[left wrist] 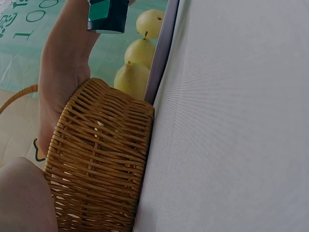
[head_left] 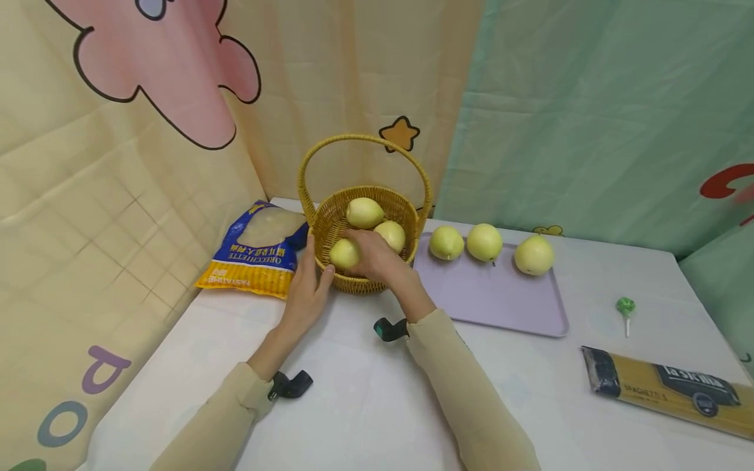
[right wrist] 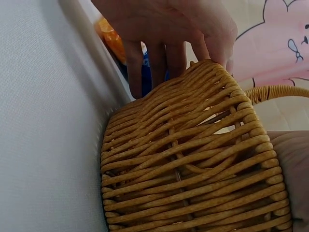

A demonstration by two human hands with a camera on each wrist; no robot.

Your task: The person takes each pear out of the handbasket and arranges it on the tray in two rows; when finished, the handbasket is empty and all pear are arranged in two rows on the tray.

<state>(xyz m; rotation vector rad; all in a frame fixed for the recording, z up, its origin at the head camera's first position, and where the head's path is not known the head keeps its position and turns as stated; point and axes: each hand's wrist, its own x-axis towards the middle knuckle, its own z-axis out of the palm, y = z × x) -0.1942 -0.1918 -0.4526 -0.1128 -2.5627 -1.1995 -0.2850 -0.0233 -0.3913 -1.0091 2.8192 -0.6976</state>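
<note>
A wicker basket (head_left: 406,212) with a tall looped handle stands at the back of the table and holds three yellow-green pears. My left hand (head_left: 306,288) holds its left side, fingers along the outer wall and thumb at the rim; the right wrist view shows that hand (right wrist: 174,24) against the weave. Inside the basket, my right hand (head_left: 377,255) grips the front-left pear (head_left: 343,254), its fingertips partly hidden. Another pear (head_left: 391,235) sits beside that hand, and a third pear (head_left: 364,212) lies behind. In the left wrist view, the basket wall (left wrist: 101,159) hides the right fingers.
A lilac tray (head_left: 489,301) right of the basket carries three more pears (head_left: 484,243) along its back edge. A blue pasta bag (head_left: 253,248) lies close on the left. A green lollipop (head_left: 626,307) and a spaghetti pack (head_left: 671,389) lie at the right. Curtains hang behind.
</note>
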